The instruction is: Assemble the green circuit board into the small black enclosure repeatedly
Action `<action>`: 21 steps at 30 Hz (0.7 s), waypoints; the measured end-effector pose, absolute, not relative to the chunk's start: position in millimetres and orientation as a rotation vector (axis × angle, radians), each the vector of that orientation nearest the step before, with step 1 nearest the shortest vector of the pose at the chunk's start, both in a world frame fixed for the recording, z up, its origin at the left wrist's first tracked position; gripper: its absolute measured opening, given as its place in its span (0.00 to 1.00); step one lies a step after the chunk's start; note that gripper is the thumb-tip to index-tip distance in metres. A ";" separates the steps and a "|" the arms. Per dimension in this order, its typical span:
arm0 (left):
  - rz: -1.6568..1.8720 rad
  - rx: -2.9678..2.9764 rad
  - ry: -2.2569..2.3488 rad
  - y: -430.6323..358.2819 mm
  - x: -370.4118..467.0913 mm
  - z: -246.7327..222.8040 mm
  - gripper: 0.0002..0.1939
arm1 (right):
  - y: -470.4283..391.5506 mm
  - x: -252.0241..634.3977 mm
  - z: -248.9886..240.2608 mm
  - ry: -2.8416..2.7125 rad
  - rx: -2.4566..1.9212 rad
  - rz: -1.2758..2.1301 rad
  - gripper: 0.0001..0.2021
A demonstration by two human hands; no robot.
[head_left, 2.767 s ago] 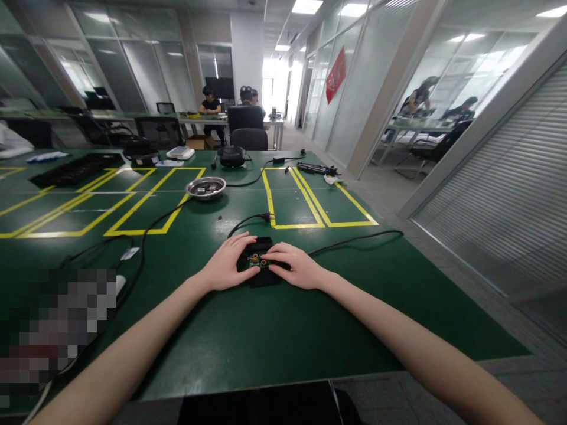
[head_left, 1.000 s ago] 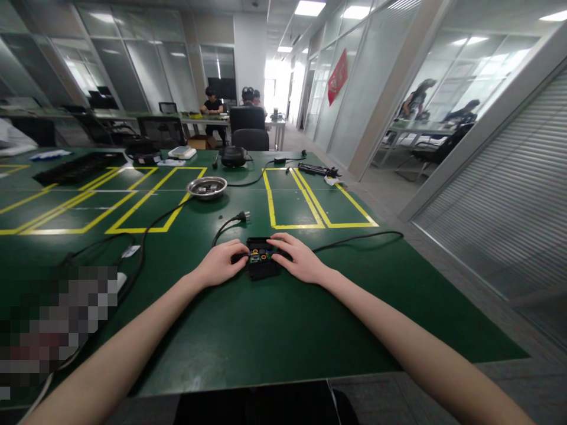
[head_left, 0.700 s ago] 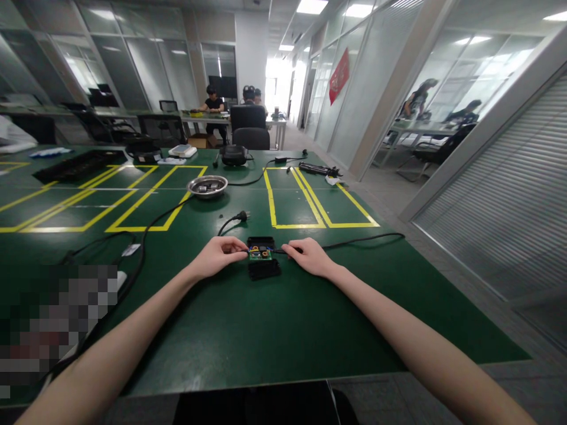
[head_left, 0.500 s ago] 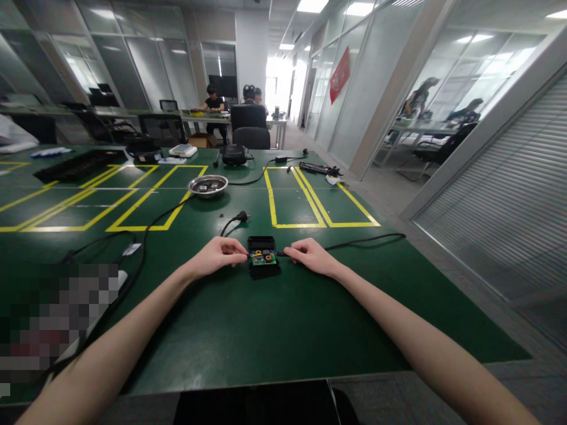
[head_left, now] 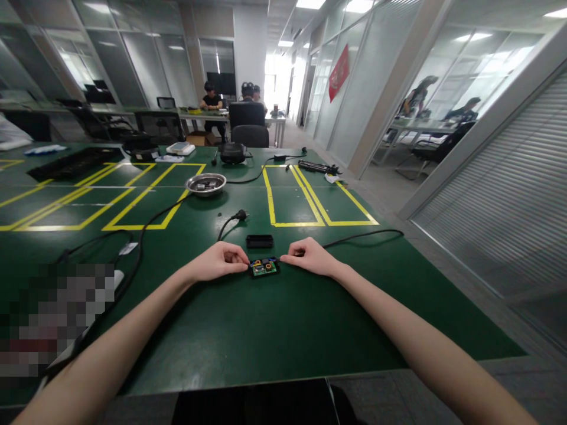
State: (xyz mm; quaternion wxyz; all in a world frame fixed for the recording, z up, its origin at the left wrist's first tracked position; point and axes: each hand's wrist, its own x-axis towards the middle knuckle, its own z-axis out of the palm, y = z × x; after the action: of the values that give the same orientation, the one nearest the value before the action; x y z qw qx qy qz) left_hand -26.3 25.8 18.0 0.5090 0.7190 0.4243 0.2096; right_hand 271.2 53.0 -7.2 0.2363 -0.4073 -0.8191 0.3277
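A green circuit board with copper-wound coils lies in a black plastic case half, between my two hands. My left hand is closed in a pinch at the board's left end, on the power cord whose black plug lies just beyond. On the other side, my right hand pinches the black cable where it meets the board's right end. The second black case half lies apart, just behind the board, its hollow side up. My fingers hide the cord ends.
A metal bowl with small metal parts stands farther back on the green table. A pixelated patch covers something at the left front. Yellow tape marks the tabletop. Co-workers sit at a far table.
Both hands have brought the circuit board slightly toward me and down into the near case half. A strip of bare table now shows between the board and the far case half.
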 end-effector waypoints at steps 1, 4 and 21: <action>0.508 1.749 1.028 25.3 -25.7 17.2 0.17 | 53.1 271.5 -8.0 -2.243 -1.112 0.884 0.23; 0.552 1.812 1.053 23.9 -24.0 12.8 0.17 | 53.9 272.4 -10.4 -2.244 -1.096 0.837 0.20; 0.590 2.381 1.051 20.4 -24.1 13.6 0.14 | 48.3 271.3 -10.5 -2.397 -0.735 0.506 0.11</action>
State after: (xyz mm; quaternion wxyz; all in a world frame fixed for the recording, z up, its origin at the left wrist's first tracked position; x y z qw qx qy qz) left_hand -24.1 20.4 13.6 0.2345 0.8673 0.3828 0.2149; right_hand 271.3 48.3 -10.5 0.2876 -0.2753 -0.8976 0.1895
